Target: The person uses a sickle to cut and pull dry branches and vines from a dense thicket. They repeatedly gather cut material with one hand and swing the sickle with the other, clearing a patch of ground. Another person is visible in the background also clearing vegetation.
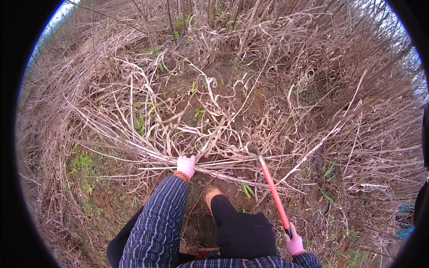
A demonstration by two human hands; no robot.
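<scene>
My left hand, in a pink glove with an orange beaded bracelet at the wrist, is closed around a bundle of dry grass stalks. The stalks lie across in front of my legs, fanning out on both sides of the fist. At the lower right, my right hand, also gloved in pink, grips the black end of a long tool with a red handle. Its dark metal head rests among the stalks, right of my left hand. Stalks partly hide the head, so its exact shape cannot be told.
Tangled dry grass covers the bare soil ahead, with a few green shoots. Tall dry brush stands thick on the right and at the back. My brown shoe is just below the bundle. Green moss grows at left.
</scene>
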